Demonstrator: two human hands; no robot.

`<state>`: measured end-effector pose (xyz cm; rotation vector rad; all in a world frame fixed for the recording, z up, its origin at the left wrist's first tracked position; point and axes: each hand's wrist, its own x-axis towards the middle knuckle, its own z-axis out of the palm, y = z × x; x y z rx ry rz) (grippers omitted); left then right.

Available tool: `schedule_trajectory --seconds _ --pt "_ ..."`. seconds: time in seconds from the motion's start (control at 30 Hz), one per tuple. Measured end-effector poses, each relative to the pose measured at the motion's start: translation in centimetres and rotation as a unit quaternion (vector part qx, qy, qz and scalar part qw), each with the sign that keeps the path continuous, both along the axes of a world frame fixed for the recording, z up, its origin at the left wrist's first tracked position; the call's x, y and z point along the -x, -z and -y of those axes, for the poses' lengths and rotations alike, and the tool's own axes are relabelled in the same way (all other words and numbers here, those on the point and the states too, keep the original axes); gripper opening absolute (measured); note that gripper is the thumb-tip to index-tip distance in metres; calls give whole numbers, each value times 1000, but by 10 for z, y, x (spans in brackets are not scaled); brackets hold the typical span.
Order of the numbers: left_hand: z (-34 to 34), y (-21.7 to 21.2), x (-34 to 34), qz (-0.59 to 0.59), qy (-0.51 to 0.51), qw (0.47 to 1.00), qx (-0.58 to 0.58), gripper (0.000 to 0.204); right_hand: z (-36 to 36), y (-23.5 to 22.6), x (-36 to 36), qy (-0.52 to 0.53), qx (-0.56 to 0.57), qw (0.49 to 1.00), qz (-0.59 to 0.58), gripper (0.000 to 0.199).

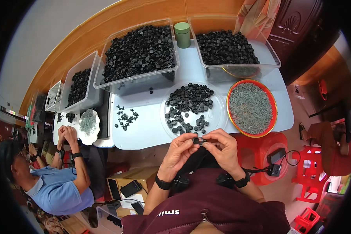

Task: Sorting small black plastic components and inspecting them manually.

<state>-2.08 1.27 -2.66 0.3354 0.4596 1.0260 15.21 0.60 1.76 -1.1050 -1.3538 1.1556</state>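
Observation:
Just off the table's front edge, my left hand pinches a small black round cap between thumb and fingers. My right hand meets it from the other side, its thumb and forefinger closed at the cap's edge; whatever lies in that pinch is too small to name. Beyond my hands stands a clear round tray bearing many black caps. To its right is a red-rimmed round tray full of thin grey metal pins.
Clear plastic bins of black parts line the table's back, with a green canister between two. Small black pieces lie left on the white table. A co-worker sits at left. Red stools stand at right.

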Motion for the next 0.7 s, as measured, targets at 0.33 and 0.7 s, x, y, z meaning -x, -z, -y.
schedule_trajectory --seconds 0.33,0.7 --pt "-2 -2 2 -21 7 1000 0 23 -1 -8 8 11 -90 989 115 19" --pt "0 -1 0 -49 -2 999 -17 22 0 -5 8 8 -113 984 136 19"
